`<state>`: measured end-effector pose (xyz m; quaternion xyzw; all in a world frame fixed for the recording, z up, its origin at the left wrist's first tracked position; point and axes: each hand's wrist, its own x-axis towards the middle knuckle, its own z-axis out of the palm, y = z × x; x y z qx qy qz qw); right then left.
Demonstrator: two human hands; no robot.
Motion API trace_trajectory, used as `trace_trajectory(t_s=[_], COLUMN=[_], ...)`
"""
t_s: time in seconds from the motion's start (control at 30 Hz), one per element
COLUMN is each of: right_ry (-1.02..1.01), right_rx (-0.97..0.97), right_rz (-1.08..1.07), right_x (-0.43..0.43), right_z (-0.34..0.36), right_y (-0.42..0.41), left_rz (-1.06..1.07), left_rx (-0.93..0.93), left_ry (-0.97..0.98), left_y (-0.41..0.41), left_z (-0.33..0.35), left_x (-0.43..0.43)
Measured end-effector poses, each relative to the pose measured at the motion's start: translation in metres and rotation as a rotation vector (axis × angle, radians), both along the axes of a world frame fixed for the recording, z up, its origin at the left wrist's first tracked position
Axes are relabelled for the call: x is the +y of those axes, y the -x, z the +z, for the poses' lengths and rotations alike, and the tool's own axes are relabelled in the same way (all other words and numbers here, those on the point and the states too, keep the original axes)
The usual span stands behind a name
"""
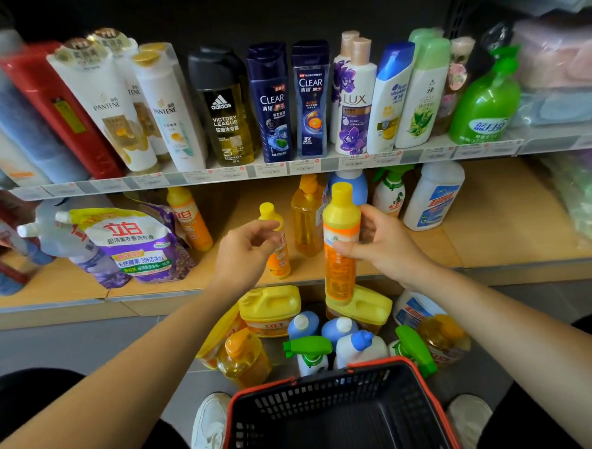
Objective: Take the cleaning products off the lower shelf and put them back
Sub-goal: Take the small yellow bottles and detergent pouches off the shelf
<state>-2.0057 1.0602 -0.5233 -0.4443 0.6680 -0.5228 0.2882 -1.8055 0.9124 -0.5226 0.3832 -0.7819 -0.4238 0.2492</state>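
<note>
The lower shelf [494,234] was wood-toned. My right hand [388,243] had its fingers pinching a tall yellow-capped detergent bottle [342,242] above the front edge; left hand [244,251] spread loosely beside a small one [277,246]. I'd set it upright, label outward. Two refill pouches [138,246] lay left.

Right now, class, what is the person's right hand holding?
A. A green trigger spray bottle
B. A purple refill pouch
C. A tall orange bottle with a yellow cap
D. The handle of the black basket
C: the right hand is wrapped around the tall orange bottle with a yellow cap, held upright in front of the lower shelf, while the left hand rests at a smaller orange bottle standing on that shelf.
</note>
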Motion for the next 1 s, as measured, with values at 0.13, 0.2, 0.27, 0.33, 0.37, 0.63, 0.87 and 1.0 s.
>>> trace_trajectory(t_s=[0.13,0.2,0.27,0.33,0.37,0.63,0.87,1.0], right_ry=[-0.019,-0.041,-0.053,-0.048,-0.044,-0.062,-0.147,-0.23], right_rx=[-0.003,0.004,0.004,0.009,0.011,0.015,0.056,0.115], right_rz=[-0.057,-0.07,-0.074,-0.085,-0.094,-0.189,-0.213,-0.211], right_x=[-0.017,-0.026,-0.034,-0.042,-0.045,-0.078,-0.094,-0.099], right_z=[-0.007,-0.014,-0.022,-0.03,-0.033,-0.062,-0.082,-0.081], right_y=[0.008,0.008,0.006,0.005,0.005,0.004,-0.001,0.002], left_rz=[0.057,0.045,-0.002,-0.051,-0.07,-0.09,-0.055,-0.06], left_rx=[-0.15,-0.183,-0.257,-0.347,-0.376,-0.22,-0.16,-0.114], left_ry=[0.412,0.564,0.611,0.534,0.481,0.304,0.159,0.193], left_y=[0.01,0.014,0.017,0.021,0.022,0.013,0.003,0.0], left_z=[-0.003,-0.007,-0.014,-0.023,-0.028,-0.036,-0.035,-0.031], left_x=[-0.031,-0.042,-0.052,-0.059,-0.061,-0.063,-0.064,-0.059])
